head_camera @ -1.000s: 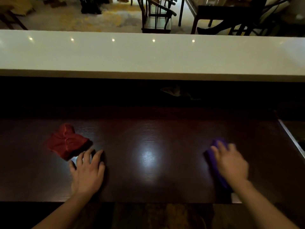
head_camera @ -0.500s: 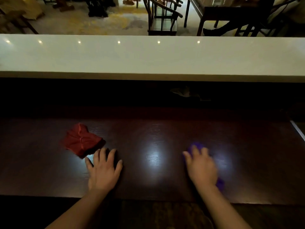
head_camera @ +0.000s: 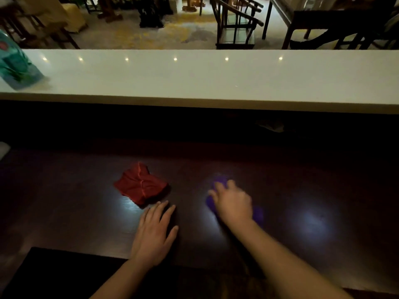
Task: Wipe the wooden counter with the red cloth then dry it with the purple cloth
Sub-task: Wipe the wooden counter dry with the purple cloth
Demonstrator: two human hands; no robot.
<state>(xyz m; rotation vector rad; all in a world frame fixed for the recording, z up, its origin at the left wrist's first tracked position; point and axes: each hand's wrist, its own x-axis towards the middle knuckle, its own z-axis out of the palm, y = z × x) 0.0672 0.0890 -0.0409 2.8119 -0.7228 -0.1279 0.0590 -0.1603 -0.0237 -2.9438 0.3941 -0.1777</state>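
Pressed flat on the purple cloth [head_camera: 258,213], the right hand [head_camera: 233,203] has swept it leftward across the wooden tabletop [head_camera: 323,190], so drying is under way, while the left hand [head_camera: 154,233] rests spread and empty at 5 o'clock of the crumpled red cloth [head_camera: 140,185].

Two bare forearms, no sleeves, left hand [head_camera: 154,237], right hand [head_camera: 234,205] motion-blurred, no rings visible

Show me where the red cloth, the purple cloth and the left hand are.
red cloth [head_camera: 140,186]: head view, middle of the crumpled fabric.
purple cloth [head_camera: 258,214]: head view, edge beside the wrist.
left hand [head_camera: 154,234]: head view, back of the hand.
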